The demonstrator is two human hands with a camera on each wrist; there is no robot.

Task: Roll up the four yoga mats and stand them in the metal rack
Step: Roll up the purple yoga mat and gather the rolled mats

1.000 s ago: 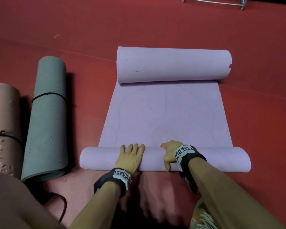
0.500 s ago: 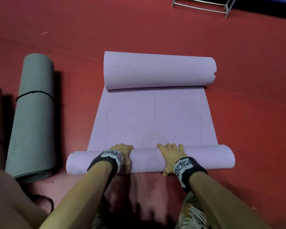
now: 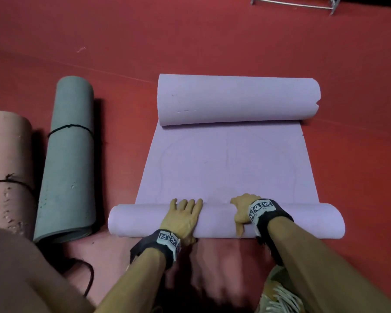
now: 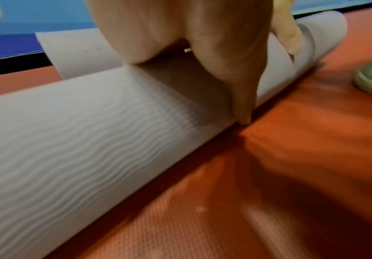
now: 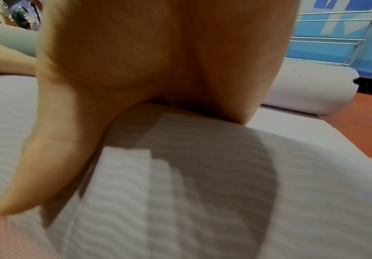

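Lilac foam yoga mat [image 3: 228,163] lies on the red padded floor [image 3: 212,41], partly unrolled: a thick roll at its far end, a thinner roll at the near end, flat stretch between them. Left hand [image 3: 182,219] rests palm-down on top of the near roll, fingers straight and pointing away, grip released. Right hand [image 3: 244,211] lies over the same roll just to the right, fingers curled over its far side, thumb down the near face, grip grasping the roll. In the left wrist view the left thumb [image 4: 240,98] runs down the near side of the roll to the floor. Left of the lilac mat, well apart, lies a rolled grey-green foam mat [image 3: 68,159] tied with a black cord [image 3: 70,127]; beside that, a rolled pink foam mat [image 3: 7,168], also cord-tied, cut off by the frame edge. Silver metal rack [image 3: 294,3] stands at the far top right, only its base in view. A shoe with pale laces [image 3: 278,297] sits under the right forearm.
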